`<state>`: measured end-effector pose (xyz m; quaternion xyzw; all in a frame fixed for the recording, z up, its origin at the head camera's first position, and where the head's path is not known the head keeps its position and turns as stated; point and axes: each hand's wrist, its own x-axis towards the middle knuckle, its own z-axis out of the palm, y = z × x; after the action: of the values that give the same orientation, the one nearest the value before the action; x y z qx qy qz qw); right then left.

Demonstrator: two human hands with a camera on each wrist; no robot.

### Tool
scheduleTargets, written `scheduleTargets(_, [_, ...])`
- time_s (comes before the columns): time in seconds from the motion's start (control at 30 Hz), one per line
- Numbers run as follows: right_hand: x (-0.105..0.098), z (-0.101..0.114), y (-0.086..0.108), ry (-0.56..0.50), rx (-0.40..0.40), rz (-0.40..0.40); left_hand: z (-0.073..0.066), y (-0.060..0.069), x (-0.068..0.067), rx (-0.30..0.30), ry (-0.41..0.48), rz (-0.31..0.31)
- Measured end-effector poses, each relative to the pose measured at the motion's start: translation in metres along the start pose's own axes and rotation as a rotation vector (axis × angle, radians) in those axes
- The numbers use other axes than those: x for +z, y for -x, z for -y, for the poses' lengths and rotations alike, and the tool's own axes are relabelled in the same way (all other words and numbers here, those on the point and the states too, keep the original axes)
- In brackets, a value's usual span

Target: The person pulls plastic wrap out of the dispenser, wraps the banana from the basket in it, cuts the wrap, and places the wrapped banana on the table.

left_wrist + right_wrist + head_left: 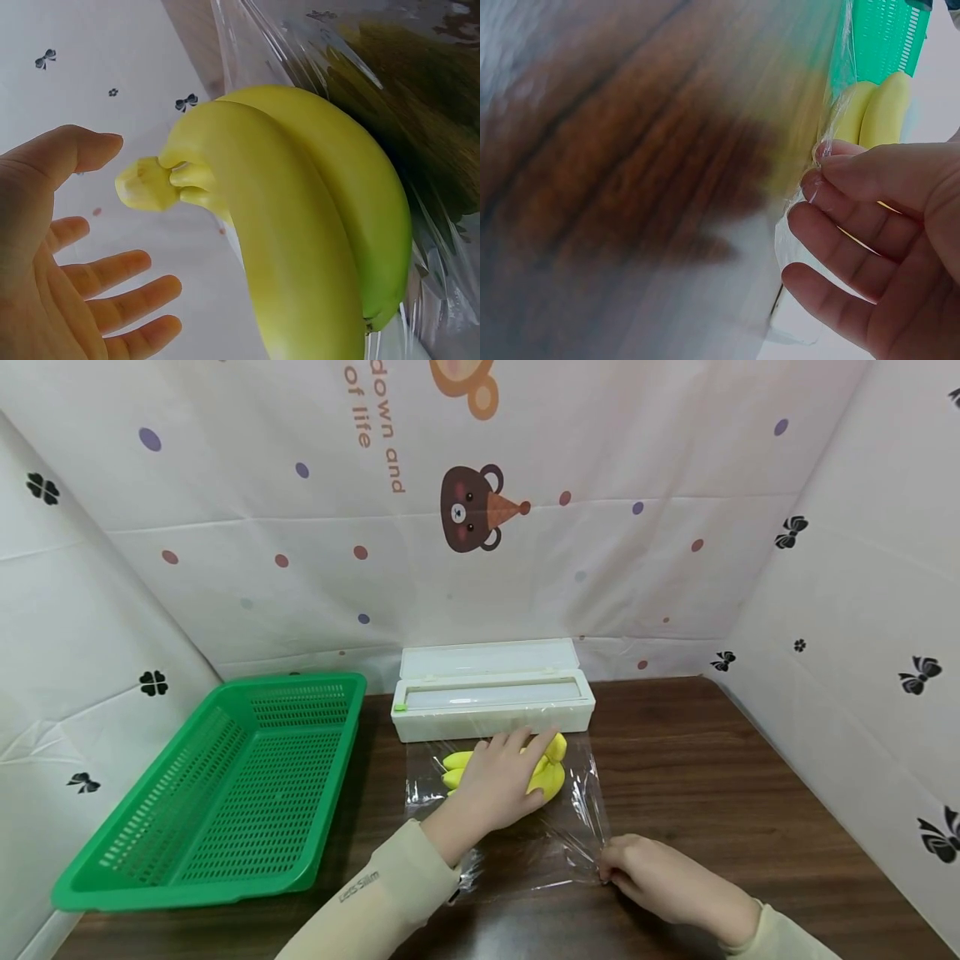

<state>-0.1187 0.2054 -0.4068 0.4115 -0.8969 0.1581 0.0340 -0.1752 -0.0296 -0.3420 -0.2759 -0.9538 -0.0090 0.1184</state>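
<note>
Wrapping the bananas (552, 783) looks to be the work, with the near edge of the film (536, 862) being gathered as the step in hand. The bananas lie on the film, just in front of the box (491, 722). The right hand (660, 875) has its grip pinched on the film's near right corner; the left hand (497, 783) spreads loose above the bananas, whether touching I cannot tell. The next move probably calls for folding that corner over them.
</note>
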Motion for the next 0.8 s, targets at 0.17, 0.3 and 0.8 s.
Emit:
scheduleTargets(0.17, [0.0, 0.0, 0.0, 0.001, -0.009, -0.006, 0.002, 0.004, 0.0, 0.0, 0.0, -0.026])
scheduleTargets(0.3, [0.0, 0.001, 0.0, -0.006, 0.0, 0.002, 0.003, 0.008, 0.0, 0.001, 0.004, -0.049])
scheduleTargets(0.8, [0.0, 0.001, 0.001, -0.006, 0.009, 0.003, 0.016, 0.02, -0.002, -0.024, -0.005, -0.019])
